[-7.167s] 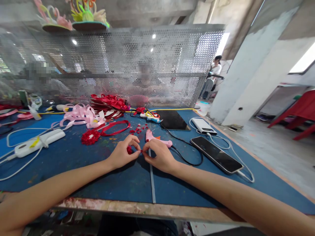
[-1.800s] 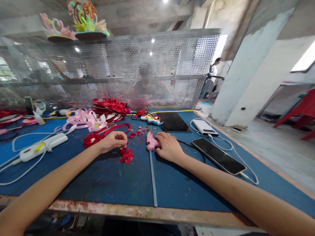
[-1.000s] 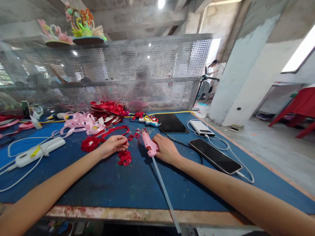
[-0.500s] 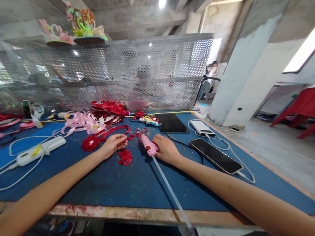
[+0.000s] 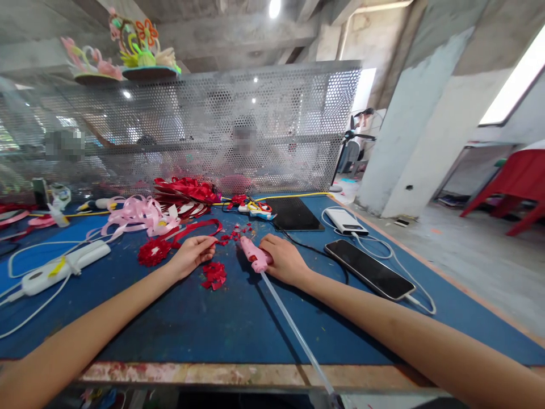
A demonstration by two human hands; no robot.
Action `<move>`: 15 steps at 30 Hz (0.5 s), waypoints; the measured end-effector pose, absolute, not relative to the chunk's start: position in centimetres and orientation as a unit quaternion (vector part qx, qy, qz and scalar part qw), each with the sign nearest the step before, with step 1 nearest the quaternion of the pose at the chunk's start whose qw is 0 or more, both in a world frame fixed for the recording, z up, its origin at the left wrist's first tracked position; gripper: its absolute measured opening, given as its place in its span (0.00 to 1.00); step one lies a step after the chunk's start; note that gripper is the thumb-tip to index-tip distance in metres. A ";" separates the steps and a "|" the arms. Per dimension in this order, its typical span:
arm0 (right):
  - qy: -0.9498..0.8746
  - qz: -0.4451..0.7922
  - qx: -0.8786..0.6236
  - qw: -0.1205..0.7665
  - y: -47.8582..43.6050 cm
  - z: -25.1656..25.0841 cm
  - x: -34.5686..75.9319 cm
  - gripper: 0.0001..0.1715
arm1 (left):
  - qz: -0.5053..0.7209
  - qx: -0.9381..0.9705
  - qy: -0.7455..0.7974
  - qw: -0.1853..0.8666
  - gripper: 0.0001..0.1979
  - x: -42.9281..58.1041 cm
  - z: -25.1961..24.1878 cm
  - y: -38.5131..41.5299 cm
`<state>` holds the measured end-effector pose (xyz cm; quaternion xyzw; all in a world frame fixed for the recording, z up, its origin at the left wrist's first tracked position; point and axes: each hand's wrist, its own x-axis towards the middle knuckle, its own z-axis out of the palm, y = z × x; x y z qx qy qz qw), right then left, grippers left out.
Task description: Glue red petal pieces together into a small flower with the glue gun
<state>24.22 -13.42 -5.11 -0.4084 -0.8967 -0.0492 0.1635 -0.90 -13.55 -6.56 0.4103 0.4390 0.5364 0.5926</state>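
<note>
A perforated metal screen (image 5: 281,125) stands along the far side of the blue-topped table (image 5: 170,324). Bare concrete beams (image 5: 255,37) and a bright lamp (image 5: 275,8) hang overhead. Rightward, a pale, patchy pillar (image 5: 419,125) meets grey floor (image 5: 438,255), near red furniture (image 5: 517,179) and a glaring window (image 5: 517,85).

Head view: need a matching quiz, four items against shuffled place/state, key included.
1. pink glue gun
2. phone
3. red petal bunch
4. long white device

A. marked with a yellow tag
B. lying on the blue mat, between the left hand and the glue stick
C. gripped by the right hand
D. screen dark, white cable plugged in

Pairs: 1-C, 2-D, 3-B, 4-A
</note>
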 end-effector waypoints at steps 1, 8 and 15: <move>-0.897 -0.048 -0.407 0.164 -13.4 -5.1 24.2 0.14 | 0.538 0.409 0.439 0.593 0.04 -0.9 -6.6 -13.5; -0.902 -0.050 -0.397 0.165 -13.4 -5.3 24.3 0.13 | 0.526 0.413 0.442 0.598 0.09 -1.1 -6.8 -13.4; -0.904 -0.057 -0.396 0.153 -13.3 -5.3 24.3 0.13 | 0.528 0.428 0.435 0.590 0.18 -0.9 -6.7 -13.5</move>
